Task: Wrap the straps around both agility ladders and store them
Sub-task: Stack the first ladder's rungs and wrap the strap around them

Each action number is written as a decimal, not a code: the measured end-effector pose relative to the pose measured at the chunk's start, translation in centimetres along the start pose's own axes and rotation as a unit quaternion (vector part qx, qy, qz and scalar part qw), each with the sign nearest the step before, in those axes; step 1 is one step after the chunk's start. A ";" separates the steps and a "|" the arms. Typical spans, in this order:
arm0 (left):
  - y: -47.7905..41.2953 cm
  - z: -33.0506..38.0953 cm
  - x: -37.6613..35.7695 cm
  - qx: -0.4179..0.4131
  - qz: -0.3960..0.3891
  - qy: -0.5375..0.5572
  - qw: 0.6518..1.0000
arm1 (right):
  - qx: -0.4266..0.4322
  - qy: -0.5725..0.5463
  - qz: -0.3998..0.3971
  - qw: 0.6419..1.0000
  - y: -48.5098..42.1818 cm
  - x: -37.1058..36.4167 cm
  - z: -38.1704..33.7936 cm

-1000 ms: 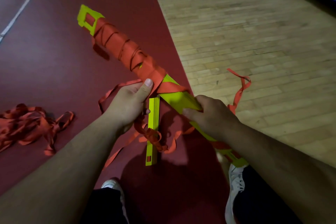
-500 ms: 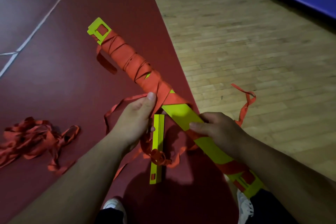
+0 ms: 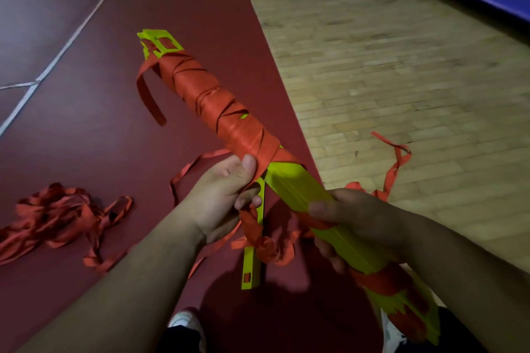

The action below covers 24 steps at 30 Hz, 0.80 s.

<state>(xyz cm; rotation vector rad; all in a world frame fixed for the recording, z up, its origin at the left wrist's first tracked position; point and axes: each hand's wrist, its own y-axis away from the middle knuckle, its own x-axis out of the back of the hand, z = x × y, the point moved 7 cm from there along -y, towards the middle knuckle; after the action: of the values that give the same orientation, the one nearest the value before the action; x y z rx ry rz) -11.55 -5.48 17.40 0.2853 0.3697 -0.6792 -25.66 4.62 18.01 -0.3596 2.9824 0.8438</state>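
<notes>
1. The ladder bundle, yellow-green with orange strap wound on its far half, is held above the red floor, near its right edge.
2. The left hand pinches the strap; the right hand curls its fingers around the bare part.

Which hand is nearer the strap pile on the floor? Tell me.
Left. The left hand, pinching strap at the bundle, is right of the pile; the right hand, gripping the bundle, is farther right.

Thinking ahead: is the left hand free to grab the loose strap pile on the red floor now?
Probably not yet: the left hand pinches the strap against the ladder bundle. The strap pile lies apart to its left, nothing blocking it.
</notes>
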 end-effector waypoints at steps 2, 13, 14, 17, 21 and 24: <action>-0.2 0.0 0.2 -0.009 0.076 -0.027 0.997 | 0.009 0.019 0.001 1.000 -0.2 -0.1 -0.1; -0.4 0.3 1.0 -0.037 0.211 -0.184 0.959 | 0.076 0.396 0.257 0.878 -1.2 1.8 -0.2; -0.4 0.4 0.6 -0.041 0.181 -0.204 0.961 | 0.071 0.405 0.269 0.871 -1.1 2.3 -0.2; -0.4 0.6 0.2 -0.049 0.120 -0.248 0.960 | 0.054 0.382 0.263 0.884 -0.7 3.2 -0.5; -0.7 0.9 0.5 -0.048 0.099 -0.245 0.963 | 0.051 0.284 0.232 0.929 -0.8 3.1 -0.3; -0.6 0.7 0.5 -0.031 0.101 -0.180 0.978 | 0.056 0.233 0.200 0.950 -0.9 2.6 -0.1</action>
<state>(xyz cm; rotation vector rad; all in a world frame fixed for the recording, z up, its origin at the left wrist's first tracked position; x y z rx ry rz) -11.38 -6.48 17.73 0.1325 0.0144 -0.5051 -27.96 3.23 17.42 0.0722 3.6044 0.6784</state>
